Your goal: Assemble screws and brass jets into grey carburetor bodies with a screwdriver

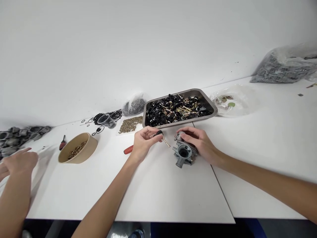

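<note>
Over table, left fingers pinching black-capped pin, right fingers gripping carburetor

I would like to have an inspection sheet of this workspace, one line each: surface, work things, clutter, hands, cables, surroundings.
Surface: white table with a dark seam.
Work things: black-capped rod, in hand; grey metal body, openings visible.
Clutter: metal tray of mixed parts, cardboard bowl of small pieces, red handle, clear cup.
Hands: left hand pinches the rod; right hand grips the body.
Cables: nothing seen.
Surroundings: pale wall behind; another person's hand at far left.
</note>
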The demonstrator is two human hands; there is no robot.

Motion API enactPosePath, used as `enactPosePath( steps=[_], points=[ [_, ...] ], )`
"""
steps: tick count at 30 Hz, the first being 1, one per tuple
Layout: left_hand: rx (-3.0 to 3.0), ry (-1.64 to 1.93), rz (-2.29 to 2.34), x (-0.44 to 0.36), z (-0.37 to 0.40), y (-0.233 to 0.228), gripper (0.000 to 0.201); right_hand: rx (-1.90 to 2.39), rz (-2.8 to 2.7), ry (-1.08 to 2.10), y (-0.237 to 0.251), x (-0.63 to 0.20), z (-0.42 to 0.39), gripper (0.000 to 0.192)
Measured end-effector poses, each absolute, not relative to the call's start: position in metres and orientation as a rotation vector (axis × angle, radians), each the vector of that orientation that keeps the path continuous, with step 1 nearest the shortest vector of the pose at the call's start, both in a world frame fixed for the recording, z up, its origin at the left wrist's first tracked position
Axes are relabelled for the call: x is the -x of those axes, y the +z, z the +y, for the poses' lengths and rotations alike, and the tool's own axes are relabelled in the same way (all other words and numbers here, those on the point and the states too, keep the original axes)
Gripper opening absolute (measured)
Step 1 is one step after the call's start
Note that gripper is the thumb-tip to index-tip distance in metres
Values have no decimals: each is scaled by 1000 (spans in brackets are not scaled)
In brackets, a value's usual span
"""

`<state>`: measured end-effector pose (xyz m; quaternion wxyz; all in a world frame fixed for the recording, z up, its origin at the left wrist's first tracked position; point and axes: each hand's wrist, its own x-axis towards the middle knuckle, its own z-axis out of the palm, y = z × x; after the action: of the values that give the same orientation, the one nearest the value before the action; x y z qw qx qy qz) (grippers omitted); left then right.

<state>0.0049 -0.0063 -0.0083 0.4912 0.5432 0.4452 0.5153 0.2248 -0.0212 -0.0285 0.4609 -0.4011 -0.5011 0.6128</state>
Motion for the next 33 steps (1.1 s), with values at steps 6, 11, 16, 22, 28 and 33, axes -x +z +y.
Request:
enactPosePath(
  steps=[6,11,16,22,28,33],
  points=[
    [-1330,1232,1073,-11,-10,-6,29,995,-1236,1502,-28,-224,-22,32],
    [-1340,1237,1080,-14,-11,-4,27,979,-1226,1506,-27,-223,-22,30],
    [-1386,1195,1122,-14,-13,-4,26,957,-1222,1505,-25,-223,-23,27],
    [-1409,1097,1238,-18,-18,1,28,972,-1214,1506,-24,-222,-25,26],
    [-1461,939,1346,-15,-17,7,29,972,-1217,1505,-24,-222,-24,27],
    [-1469,805,1354,-9,-17,13,29,965,-1233,1494,-23,-221,-24,27]
  ],
)
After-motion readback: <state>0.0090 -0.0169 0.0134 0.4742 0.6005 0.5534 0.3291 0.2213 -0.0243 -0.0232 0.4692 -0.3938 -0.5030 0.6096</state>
